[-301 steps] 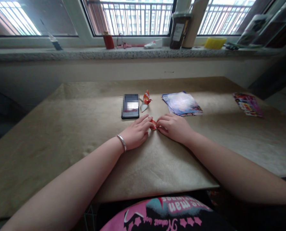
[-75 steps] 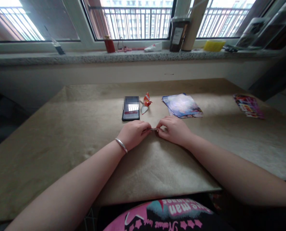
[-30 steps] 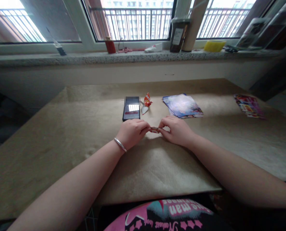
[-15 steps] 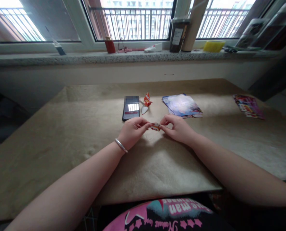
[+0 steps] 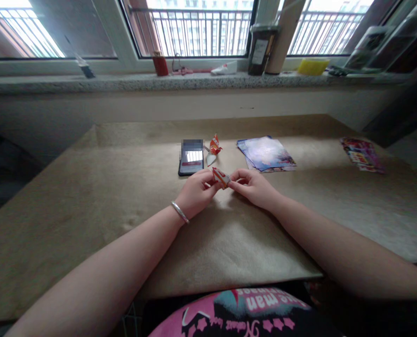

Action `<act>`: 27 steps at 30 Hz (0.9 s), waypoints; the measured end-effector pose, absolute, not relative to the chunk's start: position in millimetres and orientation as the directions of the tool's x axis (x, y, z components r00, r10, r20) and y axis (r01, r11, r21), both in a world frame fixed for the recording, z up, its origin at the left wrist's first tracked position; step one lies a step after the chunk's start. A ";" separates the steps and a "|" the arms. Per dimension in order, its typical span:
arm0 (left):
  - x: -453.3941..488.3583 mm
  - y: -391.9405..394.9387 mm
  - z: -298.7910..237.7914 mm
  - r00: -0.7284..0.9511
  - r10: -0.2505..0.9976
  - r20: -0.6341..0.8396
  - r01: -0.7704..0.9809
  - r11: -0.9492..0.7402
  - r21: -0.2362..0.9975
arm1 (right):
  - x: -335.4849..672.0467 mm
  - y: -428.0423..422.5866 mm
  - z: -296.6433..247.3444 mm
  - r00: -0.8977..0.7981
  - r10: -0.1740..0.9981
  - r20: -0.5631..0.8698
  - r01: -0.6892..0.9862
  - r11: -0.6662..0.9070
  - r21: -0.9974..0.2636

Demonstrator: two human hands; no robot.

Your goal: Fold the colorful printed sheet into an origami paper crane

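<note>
A small folded piece of printed paper [image 5: 221, 177], white with orange and red, is held just above the table between both hands. My left hand [image 5: 197, 191] pinches its left side between thumb and fingers, a silver bangle on the wrist. At the paper's right end, my right hand [image 5: 252, 187] is closed on the edge with thumb and fingertips. Just beyond the hands lies an orange-and-white folded paper piece [image 5: 215, 146]. Left of that, a phone [image 5: 191, 159] with a lit screen lies flat, close to my left fingers.
Beyond my right hand lies a stack of blue-purple printed sheets [image 5: 266, 153]. Colourful printed papers [image 5: 362, 154] sit at the table's far right. Along the granite sill [image 5: 124, 84] stand a red container [image 5: 160, 64], a dark lidded container [image 5: 261, 50] and a yellow object [image 5: 313, 67].
The folded paper has been tilted up and turned, so more of its white and orange face shows. My right hand has shifted slightly left; the phone and sheets stay put.
</note>
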State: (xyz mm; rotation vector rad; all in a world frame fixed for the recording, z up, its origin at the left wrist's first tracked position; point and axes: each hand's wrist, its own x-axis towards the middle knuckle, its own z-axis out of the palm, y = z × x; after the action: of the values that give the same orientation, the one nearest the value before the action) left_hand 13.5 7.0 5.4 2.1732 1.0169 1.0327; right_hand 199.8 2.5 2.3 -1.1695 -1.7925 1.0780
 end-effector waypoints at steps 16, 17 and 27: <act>15.1 8.8 3.2 0.310 0.888 0.339 0.184 -0.406 0.895 | 191.4 -0.3 1.5 -0.272 0.956 0.110 0.227 0.175 -0.958; 14.9 8.6 3.3 0.295 0.897 0.329 0.186 -0.392 0.901 | 191.4 -0.7 1.0 -0.289 0.953 0.093 0.255 0.170 -0.952; 15.8 7.4 6.4 0.290 0.921 0.259 0.204 -0.324 0.924 | 193.3 -3.2 4.1 -0.370 0.904 0.213 0.344 0.346 -0.873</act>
State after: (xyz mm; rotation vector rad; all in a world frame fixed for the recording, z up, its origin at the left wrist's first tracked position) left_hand 15.8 7.4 6.4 1.7304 1.0268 1.0898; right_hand 193.3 -3.2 4.1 -1.0925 -1.8860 0.9826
